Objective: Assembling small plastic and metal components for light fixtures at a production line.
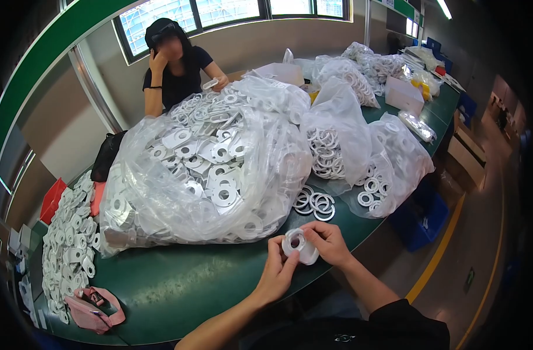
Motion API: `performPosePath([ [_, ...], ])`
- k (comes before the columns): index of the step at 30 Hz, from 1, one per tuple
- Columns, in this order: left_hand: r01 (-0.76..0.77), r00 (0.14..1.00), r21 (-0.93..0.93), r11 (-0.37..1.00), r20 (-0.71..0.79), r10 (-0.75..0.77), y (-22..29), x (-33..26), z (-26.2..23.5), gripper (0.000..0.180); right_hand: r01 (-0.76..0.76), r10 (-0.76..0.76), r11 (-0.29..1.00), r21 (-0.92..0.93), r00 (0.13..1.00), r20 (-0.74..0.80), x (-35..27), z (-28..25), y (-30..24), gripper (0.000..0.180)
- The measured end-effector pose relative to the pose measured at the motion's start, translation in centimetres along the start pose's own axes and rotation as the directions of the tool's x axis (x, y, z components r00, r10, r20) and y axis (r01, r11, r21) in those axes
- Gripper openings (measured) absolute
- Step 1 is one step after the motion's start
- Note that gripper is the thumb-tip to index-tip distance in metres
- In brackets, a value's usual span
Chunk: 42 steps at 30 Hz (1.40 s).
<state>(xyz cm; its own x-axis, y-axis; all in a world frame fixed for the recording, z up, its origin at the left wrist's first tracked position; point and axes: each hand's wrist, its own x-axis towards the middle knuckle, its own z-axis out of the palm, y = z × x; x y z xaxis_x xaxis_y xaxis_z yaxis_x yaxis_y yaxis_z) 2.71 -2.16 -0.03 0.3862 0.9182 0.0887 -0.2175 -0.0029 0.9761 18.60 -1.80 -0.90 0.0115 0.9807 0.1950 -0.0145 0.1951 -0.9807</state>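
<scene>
White ringed part (308,254) is finger-gripped by left hand (274,273) and right hand (331,244) just beside the large bag (155,213), likely for steadiness.

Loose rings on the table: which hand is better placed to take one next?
Probably the right hand: it is nearer the rings, which lie just beyond it; the left hand is farther off. Both hold the white part, so the left would have to hold it alone.
</scene>
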Motion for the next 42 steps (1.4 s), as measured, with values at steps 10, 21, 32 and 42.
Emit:
performPosePath([
  [10, -0.128, 0.991, 0.607, 0.784, 0.045, 0.126, 1.0, 1.0, -2.2, 0.019, 0.133, -0.088, 0.955, -0.265, 0.981, 0.173, 0.0, 0.2, -1.0, 0.012],
  [21, -0.096, 0.994, 0.584, 0.806, 0.014, 0.108, 1.7, 1.2, -2.4, 0.016, 0.036, -0.008, 0.983, -0.181, 0.987, 0.158, -0.3, 0.5, -1.3, 0.011],
  [32, -0.093, 0.996, 0.683, 0.724, 0.074, 0.059, 1.6, 0.4, -1.3, 0.036, -0.059, 0.081, 0.994, 0.097, 0.966, -0.247, 0.3, 1.7, -0.1, 0.021],
  [42, -0.264, 0.955, 0.719, 0.643, 0.101, 0.280, 0.3, 0.5, -2.6, 0.032, 0.056, -0.053, 0.998, 0.026, 0.991, -0.125, -0.4, 2.7, 0.2, 0.023],
])
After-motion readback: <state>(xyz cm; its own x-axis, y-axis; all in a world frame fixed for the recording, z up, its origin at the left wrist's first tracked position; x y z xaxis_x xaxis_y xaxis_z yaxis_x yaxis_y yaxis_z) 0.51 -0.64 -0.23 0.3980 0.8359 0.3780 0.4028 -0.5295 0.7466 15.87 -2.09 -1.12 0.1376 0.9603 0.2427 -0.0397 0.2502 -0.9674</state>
